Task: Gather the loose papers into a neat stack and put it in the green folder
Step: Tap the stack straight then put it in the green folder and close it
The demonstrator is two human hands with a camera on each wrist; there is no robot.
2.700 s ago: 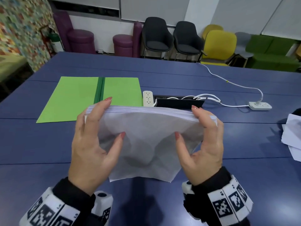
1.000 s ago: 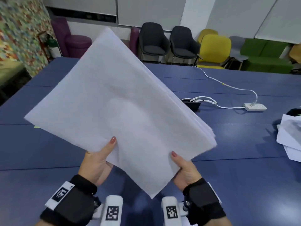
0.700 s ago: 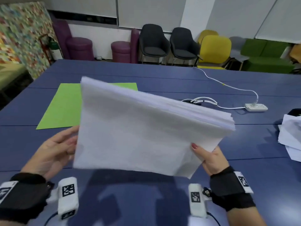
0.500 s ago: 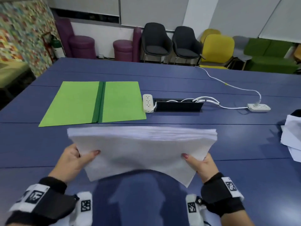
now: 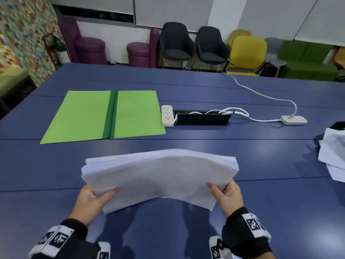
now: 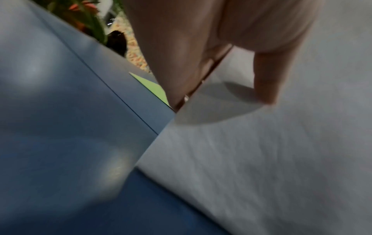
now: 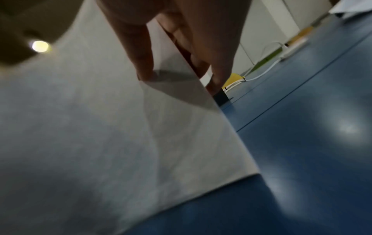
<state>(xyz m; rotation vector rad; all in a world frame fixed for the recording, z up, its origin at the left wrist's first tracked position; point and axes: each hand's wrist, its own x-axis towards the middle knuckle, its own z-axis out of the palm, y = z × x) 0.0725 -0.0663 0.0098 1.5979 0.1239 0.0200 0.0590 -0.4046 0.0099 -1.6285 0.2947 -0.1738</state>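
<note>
A thick stack of white papers (image 5: 160,176) hangs just above the blue table (image 5: 205,86), bowed upward in the middle. My left hand (image 5: 93,199) grips its near left edge, thumb on top and fingers hidden underneath. My right hand (image 5: 226,193) grips the near right edge the same way. The left wrist view shows the thumb (image 6: 267,76) pressing on the stack of papers (image 6: 271,159); the right wrist view shows the thumb (image 7: 141,52) on the stack of papers (image 7: 100,127). The green folder (image 5: 104,116) lies open and flat, far left of the stack.
More loose white sheets (image 5: 334,152) lie at the right table edge. A white power strip (image 5: 167,115), a black cable box (image 5: 202,118) and a second power strip (image 5: 294,120) with cords sit mid-table. Chairs and stools line the far wall.
The stack went from standing upright between both hands, through a raised, tilted swing, to a low, level hold. Both hands shifted from its sides to its near edges.
</note>
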